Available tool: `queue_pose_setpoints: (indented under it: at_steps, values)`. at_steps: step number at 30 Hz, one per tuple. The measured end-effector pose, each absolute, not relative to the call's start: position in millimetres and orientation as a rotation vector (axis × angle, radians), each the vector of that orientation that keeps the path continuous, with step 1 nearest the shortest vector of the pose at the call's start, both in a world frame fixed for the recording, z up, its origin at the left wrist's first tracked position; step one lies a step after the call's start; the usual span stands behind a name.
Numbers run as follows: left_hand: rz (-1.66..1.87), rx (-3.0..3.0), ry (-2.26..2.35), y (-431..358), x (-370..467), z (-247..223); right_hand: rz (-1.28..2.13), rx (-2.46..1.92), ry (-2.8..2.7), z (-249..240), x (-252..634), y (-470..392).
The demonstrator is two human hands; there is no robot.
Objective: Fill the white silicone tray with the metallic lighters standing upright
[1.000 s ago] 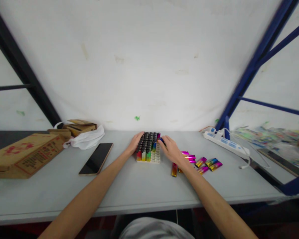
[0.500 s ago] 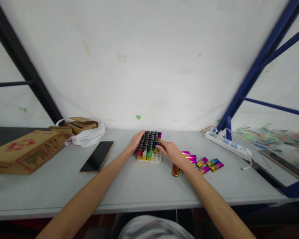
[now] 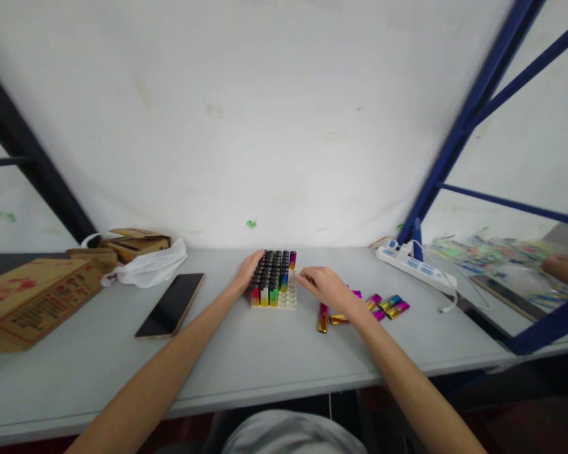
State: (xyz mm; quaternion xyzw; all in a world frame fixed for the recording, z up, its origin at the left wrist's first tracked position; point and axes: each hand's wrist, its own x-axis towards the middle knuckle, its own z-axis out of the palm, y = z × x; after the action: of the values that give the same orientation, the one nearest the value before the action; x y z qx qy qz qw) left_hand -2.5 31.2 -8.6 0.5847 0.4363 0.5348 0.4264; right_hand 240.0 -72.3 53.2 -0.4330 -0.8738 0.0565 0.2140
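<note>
A white tray [image 3: 288, 302] with round holes stands on the table, filled on its left and middle with upright black-topped lighters [image 3: 271, 277] in several colours. Bare holes show along its right side. My left hand [image 3: 248, 275] grips the tray's left side, its fingertips partly hidden behind the lighters. Just right of the tray is my right hand [image 3: 325, 287], fingers loosely bent and slightly apart, with nothing visible in them. Beneath and beside my right wrist lie several loose shiny pink, gold and blue lighters [image 3: 322, 318].
On the left are a black-screened phone [image 3: 171, 305], a white plastic bag [image 3: 154, 268] and cardboard boxes [image 3: 52, 296]. A power strip [image 3: 416, 270] with cables lies at the back right by a blue metal frame [image 3: 459, 148]. Another person's hand [image 3: 565, 270] shows at the far right.
My right hand has let go of a lighter in the tray and drawn back to the right. My left hand still holds the tray. The camera view has shifted slightly.
</note>
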Motion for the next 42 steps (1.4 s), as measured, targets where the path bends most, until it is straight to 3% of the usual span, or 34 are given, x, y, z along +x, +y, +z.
queue_pose_setpoints:
  at_steps: [7,15,23,30,36,42]
  values:
    - [1.321,1.459,1.068,27.9,0.6,-5.9,0.137,-1.405,-2.173,61.4,376.6,-111.1]
    - [1.323,1.465,1.059,25.4,0.5,-1.9,0.479,-1.554,-2.152,31.2,473.2,-121.7]
    - [1.321,1.457,1.063,27.7,-1.1,-6.5,0.562,-1.545,-2.126,23.7,473.0,-110.9]
    - [1.321,1.485,1.053,28.2,-1.1,-7.7,0.56,-1.371,-1.657,44.3,464.4,-107.0]
    - [1.324,1.483,1.073,24.6,0.3,-2.7,0.624,-1.035,-1.44,74.6,375.5,-76.5]
    - [1.339,1.51,1.077,23.9,-0.3,-3.6,1.089,-0.728,-1.281,87.1,268.2,-48.5]
